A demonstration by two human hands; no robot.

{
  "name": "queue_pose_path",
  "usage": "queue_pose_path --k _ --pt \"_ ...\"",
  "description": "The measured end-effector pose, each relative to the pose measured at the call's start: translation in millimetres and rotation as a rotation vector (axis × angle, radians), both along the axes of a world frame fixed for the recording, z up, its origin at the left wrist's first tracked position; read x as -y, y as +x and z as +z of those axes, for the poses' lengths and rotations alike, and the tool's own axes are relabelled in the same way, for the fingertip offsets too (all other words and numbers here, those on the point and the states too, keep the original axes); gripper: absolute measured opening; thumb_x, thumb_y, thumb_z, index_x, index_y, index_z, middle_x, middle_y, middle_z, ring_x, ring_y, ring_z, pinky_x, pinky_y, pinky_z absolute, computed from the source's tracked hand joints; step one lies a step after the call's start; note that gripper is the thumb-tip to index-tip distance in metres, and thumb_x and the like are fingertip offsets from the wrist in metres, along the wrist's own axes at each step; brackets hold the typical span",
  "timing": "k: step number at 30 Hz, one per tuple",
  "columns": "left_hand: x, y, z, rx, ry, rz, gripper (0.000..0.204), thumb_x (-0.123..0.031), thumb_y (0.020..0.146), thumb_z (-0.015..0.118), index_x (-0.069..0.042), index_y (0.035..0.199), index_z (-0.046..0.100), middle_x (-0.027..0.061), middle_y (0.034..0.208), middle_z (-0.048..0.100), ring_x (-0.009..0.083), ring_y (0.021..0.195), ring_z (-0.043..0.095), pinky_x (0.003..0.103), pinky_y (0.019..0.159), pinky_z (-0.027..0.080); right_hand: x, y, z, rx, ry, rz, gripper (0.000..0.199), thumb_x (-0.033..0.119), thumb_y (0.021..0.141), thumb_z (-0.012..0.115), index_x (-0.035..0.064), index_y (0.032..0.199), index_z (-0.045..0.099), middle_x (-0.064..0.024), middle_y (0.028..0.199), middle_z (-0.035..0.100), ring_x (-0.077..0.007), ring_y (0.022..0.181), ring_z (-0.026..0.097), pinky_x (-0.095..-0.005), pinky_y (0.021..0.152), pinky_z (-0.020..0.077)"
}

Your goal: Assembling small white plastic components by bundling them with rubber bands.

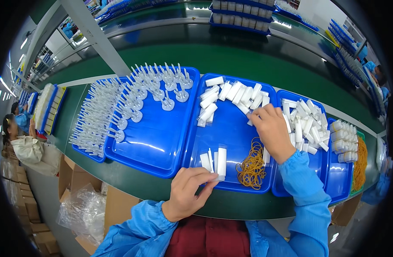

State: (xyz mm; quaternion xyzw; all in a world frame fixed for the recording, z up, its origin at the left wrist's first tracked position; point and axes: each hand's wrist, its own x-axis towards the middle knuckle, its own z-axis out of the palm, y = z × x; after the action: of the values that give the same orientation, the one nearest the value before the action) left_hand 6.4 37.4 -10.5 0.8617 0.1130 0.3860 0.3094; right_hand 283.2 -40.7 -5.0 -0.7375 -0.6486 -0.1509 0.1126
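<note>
My left hand (188, 190) is closed in a pinch at the lower end of a white wrapped piece (222, 162), a small flat strip in clear film. Two more white pieces stand beside it to the left, in the near part of a blue tray (207, 139). My right hand (271, 130) reaches over the same tray, its fingers bent and pinched at another white piece (249, 123) mostly hidden under the fingertips. Just beyond, a row of white wrapped pieces (236, 92) lies along the far side. A tangle of tan rubber bands (251, 168) rests near my right wrist.
Left stands a blue tray (149, 137) with clear stemmed plastic parts (97, 120) crowded beside and in it. Rightward are a tray of loose white pieces (307, 124), stacked white bundles (344, 139) and a green tray of rubber bands (359, 165). Cardboard boxes (119, 210) sit below the bench.
</note>
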Motion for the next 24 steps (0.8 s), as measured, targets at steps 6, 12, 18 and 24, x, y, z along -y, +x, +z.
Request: queue_pose_path --k 6,12,18,24 --pt "0.0 -8.3 -1.7 -0.071 -0.217 0.054 0.034 0.008 0.076 0.079 -0.003 0.105 0.066 0.0107 0.099 0.065 0.0172 0.075 0.068 0.029 0.064 0.056 2.0 -19.4 -8.8 -0.456 0.011 0.263 0.023 0.001 0.076 0.067 0.002 0.099 0.068 -0.0082 0.113 0.064 -0.0286 0.101 0.06 -0.0389 0.081 0.05" --pt "-4.5 -0.8 0.7 -0.057 -0.072 0.008 0.033 0.007 0.075 0.08 -0.004 0.104 0.069 0.0103 0.098 0.066 0.0213 0.079 0.07 0.03 0.066 0.057 -15.7 -36.1 -4.9 -0.376 0.045 -0.136 0.022 0.015 0.081 0.076 0.0 0.094 0.066 -0.0136 0.091 0.066 -0.031 0.085 0.063 -0.0423 0.078 0.0512" --pt "-9.7 -3.3 11.8 -0.105 0.092 -0.029 0.034 0.005 0.07 0.08 -0.008 0.101 0.075 0.0071 0.098 0.071 0.0212 0.078 0.068 0.032 0.063 0.051 -20.0 -42.0 2.2 -1.076 -0.045 -0.059 0.021 0.012 0.086 0.074 -0.0005 0.095 0.06 -0.0145 0.087 0.068 -0.026 0.081 0.068 -0.0352 0.073 0.0535" --pt "-7.2 -7.1 19.3 -0.105 0.194 -0.143 0.031 -0.005 0.076 0.069 -0.007 0.106 0.073 0.004 0.105 0.071 0.0155 0.072 0.064 0.029 0.058 0.043 1.7 -73.7 27.7 -1.698 0.111 -0.081 0.044 0.016 0.098 0.063 0.0 0.136 0.049 -0.011 0.093 0.071 -0.0126 0.092 0.065 -0.0287 0.086 0.0486"
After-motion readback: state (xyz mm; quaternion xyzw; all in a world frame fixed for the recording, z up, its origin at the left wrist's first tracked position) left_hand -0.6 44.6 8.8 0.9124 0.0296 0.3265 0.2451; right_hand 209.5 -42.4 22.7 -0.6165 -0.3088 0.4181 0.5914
